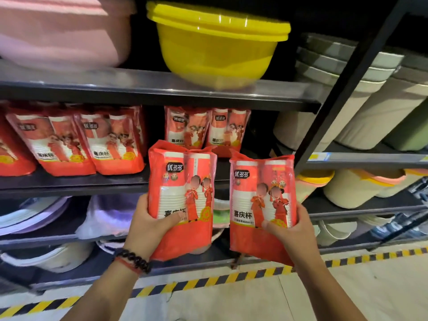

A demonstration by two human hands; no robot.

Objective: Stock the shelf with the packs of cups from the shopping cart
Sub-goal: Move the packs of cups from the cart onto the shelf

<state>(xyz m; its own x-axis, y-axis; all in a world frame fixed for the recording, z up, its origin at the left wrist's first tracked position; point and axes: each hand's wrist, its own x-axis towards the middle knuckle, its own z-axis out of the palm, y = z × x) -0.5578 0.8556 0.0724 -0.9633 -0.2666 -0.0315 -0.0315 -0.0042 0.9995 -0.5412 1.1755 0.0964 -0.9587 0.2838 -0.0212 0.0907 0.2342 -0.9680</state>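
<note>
Left hand (pixel 148 225) grips one red plastic pack of paper cups (pixel 181 198) | right hand (pixel 293 228) grips another red pack (pixel 261 205) | both upright, near dark metal shelf (pixel 69 181) of matching packs (pixel 115 142)

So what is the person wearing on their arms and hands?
The left hand and right hand wear no gloves, and both forearms are bare, with no sleeves showing. The left wrist has a dark beaded bracelet beside a red string band.
</note>
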